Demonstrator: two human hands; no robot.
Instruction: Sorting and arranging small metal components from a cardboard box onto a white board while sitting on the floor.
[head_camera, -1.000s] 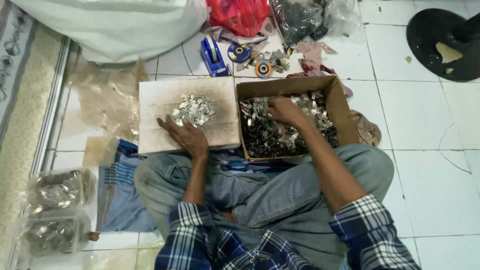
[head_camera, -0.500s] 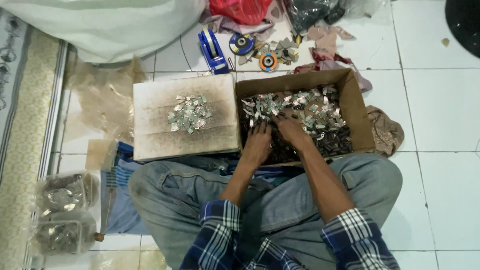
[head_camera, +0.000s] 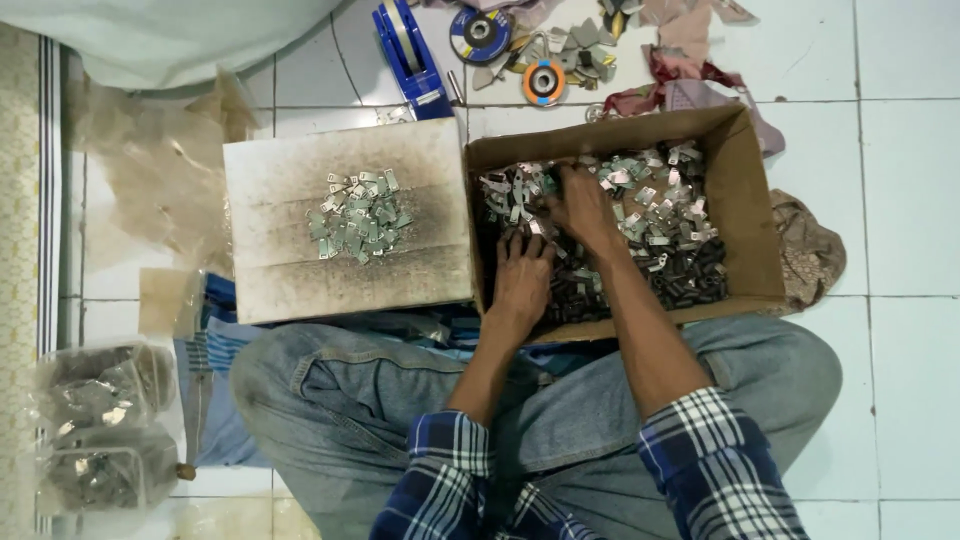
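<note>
A brown cardboard box (head_camera: 745, 215) on the tiled floor holds a heap of small metal pieces (head_camera: 660, 215), silver on top and dark below. Both my hands are inside it. My left hand (head_camera: 522, 275) lies palm down on the dark pieces at the box's near left. My right hand (head_camera: 583, 207) digs into the silver pieces just beyond it, fingers curled among them. Left of the box lies a smudged flat cardboard sheet (head_camera: 290, 270) carrying a small pile of silver pieces (head_camera: 358, 215). Whether either hand grips a piece is hidden.
A blue tape dispenser (head_camera: 408, 45), grinding discs (head_camera: 480, 35) and scraps of cloth (head_camera: 690, 40) lie beyond the box. Clear plastic bags of metal parts (head_camera: 100, 430) sit at the near left. My crossed legs in jeans (head_camera: 380, 390) are just below the box.
My left hand has left the flat sheet and gone into the box beside my right hand. The view has moved closer to the box.
</note>
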